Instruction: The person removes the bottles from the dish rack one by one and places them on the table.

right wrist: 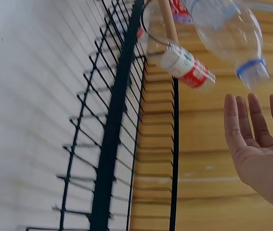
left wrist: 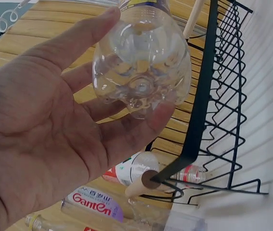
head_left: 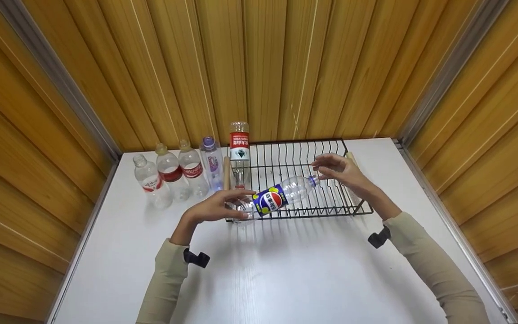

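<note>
My left hand (head_left: 216,206) grips the base of a clear plastic Pepsi bottle (head_left: 270,200) with a blue and yellow label. The bottle is tilted over the black wire rack (head_left: 304,213), its capless neck with a blue ring (left wrist: 136,7) (right wrist: 253,70) pointing up and right. Close by that neck is my right hand (head_left: 342,171), fingers extended; in the right wrist view the hand (right wrist: 259,144) is apart from the bottle and holds nothing. At the rack's left end, a red-and-white-labelled bottle (head_left: 239,146) sits with its base up and its neck towards the front.
Left of the rack, several clear empty bottles stand upright: a red-and-white-labelled one (head_left: 152,182), two red-labelled ones (head_left: 171,174) (head_left: 192,170), and a purple-labelled Ganten one (head_left: 214,164). The rack has wooden handles (head_left: 226,173). Wood-patterned panels (head_left: 259,67) wall in the white table (head_left: 286,270).
</note>
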### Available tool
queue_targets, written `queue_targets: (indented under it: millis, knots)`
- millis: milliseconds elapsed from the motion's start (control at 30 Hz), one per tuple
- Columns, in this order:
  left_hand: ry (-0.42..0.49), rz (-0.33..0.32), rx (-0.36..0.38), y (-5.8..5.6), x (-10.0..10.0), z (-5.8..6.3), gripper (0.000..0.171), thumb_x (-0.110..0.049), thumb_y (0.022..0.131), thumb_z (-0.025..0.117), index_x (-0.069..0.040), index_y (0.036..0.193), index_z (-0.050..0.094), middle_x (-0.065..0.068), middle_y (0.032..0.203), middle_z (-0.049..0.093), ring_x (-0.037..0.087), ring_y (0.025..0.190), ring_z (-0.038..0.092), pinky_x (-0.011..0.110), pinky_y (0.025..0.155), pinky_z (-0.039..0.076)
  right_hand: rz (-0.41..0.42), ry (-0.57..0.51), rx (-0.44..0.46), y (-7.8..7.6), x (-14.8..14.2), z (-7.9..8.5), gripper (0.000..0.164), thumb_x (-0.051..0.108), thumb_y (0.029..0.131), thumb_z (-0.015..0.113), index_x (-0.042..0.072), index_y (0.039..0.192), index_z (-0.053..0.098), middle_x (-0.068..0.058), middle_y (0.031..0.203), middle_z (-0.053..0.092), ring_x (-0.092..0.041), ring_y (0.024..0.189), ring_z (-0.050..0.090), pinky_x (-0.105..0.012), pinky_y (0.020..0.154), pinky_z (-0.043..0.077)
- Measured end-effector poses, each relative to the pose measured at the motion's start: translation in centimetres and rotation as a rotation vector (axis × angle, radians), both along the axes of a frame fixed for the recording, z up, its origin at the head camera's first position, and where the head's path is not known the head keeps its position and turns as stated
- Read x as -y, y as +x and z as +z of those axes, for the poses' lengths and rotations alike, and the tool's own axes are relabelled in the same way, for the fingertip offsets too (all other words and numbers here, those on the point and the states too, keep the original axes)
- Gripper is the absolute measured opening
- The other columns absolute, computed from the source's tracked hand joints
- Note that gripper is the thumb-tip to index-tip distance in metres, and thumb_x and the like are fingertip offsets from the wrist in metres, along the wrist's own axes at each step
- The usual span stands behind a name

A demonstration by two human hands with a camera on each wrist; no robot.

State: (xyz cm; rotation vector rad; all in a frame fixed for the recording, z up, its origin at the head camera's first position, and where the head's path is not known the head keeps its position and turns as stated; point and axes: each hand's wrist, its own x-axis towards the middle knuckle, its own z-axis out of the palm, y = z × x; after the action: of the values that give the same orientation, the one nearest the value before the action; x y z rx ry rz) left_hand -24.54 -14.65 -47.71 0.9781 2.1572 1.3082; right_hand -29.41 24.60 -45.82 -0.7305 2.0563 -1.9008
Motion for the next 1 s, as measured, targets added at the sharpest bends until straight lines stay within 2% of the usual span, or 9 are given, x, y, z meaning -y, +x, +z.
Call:
queue_targets:
  millis: [100, 167, 300, 433, 533, 667, 767, 833, 1000]
  knots:
    - [-0.008, 0.014, 0.023, 0.0, 0.4, 0.1, 0.062, -0.013, 0.088, 0.067, -0.003, 0.143, 0.039, 0.024, 0.134, 0.051, 0.038, 0.122, 0.05, 0.045, 0.094, 0.05, -0.041, -0.026, 0.037, -1.6, -2.0, -0.4, 0.043, 0.009, 0.096, 0.054, -0.007, 0.135, 0.043, -0.028, 0.131, 0.049, -0.032, 0.119, 0.054, -0.048, 0.097, 0.046]
    - [-0.001, 0.039, 0.035, -0.4, 0.7, -0.8, 0.063, -0.015, 0.088, 0.067, -0.007, 0.144, 0.039, 0.021, 0.136, 0.05, 0.036, 0.124, 0.049, 0.047, 0.097, 0.048, -0.072, -0.015, 0.051, -2.3, -3.2, -0.4, 0.045, 0.009, 0.096, 0.054, -0.006, 0.137, 0.042, -0.026, 0.132, 0.049, -0.035, 0.121, 0.051, -0.049, 0.097, 0.045]
    - [0.012, 0.093, 0.054, -0.7, 1.2, -2.2, 0.063, -0.02, 0.088, 0.068, -0.014, 0.145, 0.04, 0.013, 0.137, 0.052, 0.034, 0.125, 0.048, 0.048, 0.097, 0.047, -0.133, 0.018, 0.058, -3.3, -5.1, -0.2, 0.045, 0.005, 0.097, 0.05, -0.006, 0.139, 0.039, -0.022, 0.129, 0.052, -0.029, 0.116, 0.055, -0.042, 0.093, 0.05]
    - [0.028, 0.109, 0.048, -0.6, 1.5, -2.6, 0.062, -0.022, 0.088, 0.069, -0.02, 0.144, 0.042, 0.011, 0.135, 0.054, 0.038, 0.126, 0.047, 0.048, 0.096, 0.048, -0.18, 0.052, 0.029, -3.8, -6.2, 0.0, 0.044, 0.001, 0.097, 0.05, -0.011, 0.138, 0.038, -0.034, 0.132, 0.044, -0.017, 0.107, 0.061, -0.031, 0.086, 0.054]
    - [0.045, 0.112, 0.037, -0.4, 1.8, -2.7, 0.061, -0.025, 0.087, 0.069, -0.023, 0.142, 0.044, 0.008, 0.134, 0.055, 0.036, 0.126, 0.047, 0.047, 0.096, 0.048, -0.23, 0.088, -0.021, -3.9, -6.6, -0.2, 0.044, 0.0, 0.095, 0.052, -0.014, 0.135, 0.039, -0.039, 0.132, 0.04, -0.013, 0.103, 0.061, -0.024, 0.082, 0.055]
    - [0.078, 0.123, 0.031, -0.1, 2.3, -2.8, 0.061, -0.024, 0.087, 0.07, -0.021, 0.142, 0.045, 0.007, 0.135, 0.054, 0.033, 0.126, 0.048, 0.05, 0.1, 0.044, -0.302, 0.146, -0.091, -4.0, -6.5, -0.9, 0.042, 0.001, 0.094, 0.055, -0.013, 0.132, 0.045, -0.037, 0.131, 0.043, -0.03, 0.111, 0.056, -0.021, 0.081, 0.054]
    - [0.104, 0.146, 0.061, 0.1, 2.9, -2.9, 0.06, -0.019, 0.088, 0.068, -0.019, 0.143, 0.044, 0.01, 0.137, 0.052, 0.037, 0.127, 0.046, 0.052, 0.1, 0.043, -0.333, 0.209, -0.116, -4.2, -6.4, -1.4, 0.04, 0.003, 0.093, 0.057, -0.008, 0.131, 0.05, -0.032, 0.132, 0.047, -0.042, 0.118, 0.047, -0.021, 0.082, 0.053]
    - [0.116, 0.166, 0.101, 0.2, 3.3, -2.9, 0.059, -0.017, 0.089, 0.066, -0.02, 0.143, 0.043, 0.012, 0.139, 0.05, 0.04, 0.128, 0.044, 0.051, 0.098, 0.045, -0.344, 0.254, -0.111, -4.4, -6.4, -1.7, 0.039, 0.005, 0.093, 0.058, -0.006, 0.13, 0.052, -0.029, 0.133, 0.048, -0.043, 0.119, 0.045, -0.022, 0.083, 0.05]
    - [0.124, 0.22, 0.184, 0.5, 3.8, -2.4, 0.058, -0.016, 0.091, 0.064, -0.019, 0.144, 0.041, 0.015, 0.14, 0.048, 0.043, 0.129, 0.041, 0.047, 0.095, 0.049, -0.327, 0.337, -0.063, -4.8, -7.3, -2.5, 0.043, 0.007, 0.092, 0.06, -0.004, 0.133, 0.051, -0.031, 0.135, 0.046, -0.046, 0.121, 0.043, -0.043, 0.092, 0.044]
